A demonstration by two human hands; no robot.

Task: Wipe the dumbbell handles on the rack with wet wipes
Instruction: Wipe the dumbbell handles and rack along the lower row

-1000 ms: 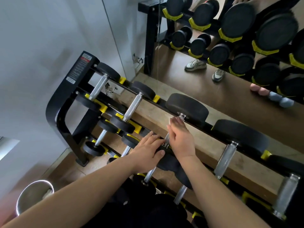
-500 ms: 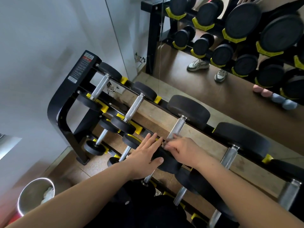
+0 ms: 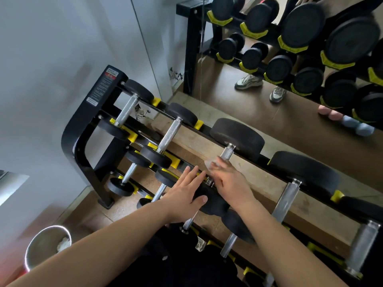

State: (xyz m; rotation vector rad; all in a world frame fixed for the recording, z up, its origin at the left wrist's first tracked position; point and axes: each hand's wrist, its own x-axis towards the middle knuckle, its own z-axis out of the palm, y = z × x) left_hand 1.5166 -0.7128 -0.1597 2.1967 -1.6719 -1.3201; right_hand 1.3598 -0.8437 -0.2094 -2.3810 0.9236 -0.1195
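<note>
seemingly right hand (image 3: 232, 183) holds blurred wipe (image 3: 209, 164) on half-hidden handle (image 3: 227, 153).

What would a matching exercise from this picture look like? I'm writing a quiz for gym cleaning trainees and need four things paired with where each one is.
Things
1. left hand
2. wet wipe
3. metal bin
4. sneakers

Places
A. on the floor at lower left, with a white wad inside
B. reflected in the mirror
C. lying flat on a dumbbell's near black head
D. held by the right hand against a steel handle

Pairs: 1-C, 2-D, 3-A, 4-B
</note>
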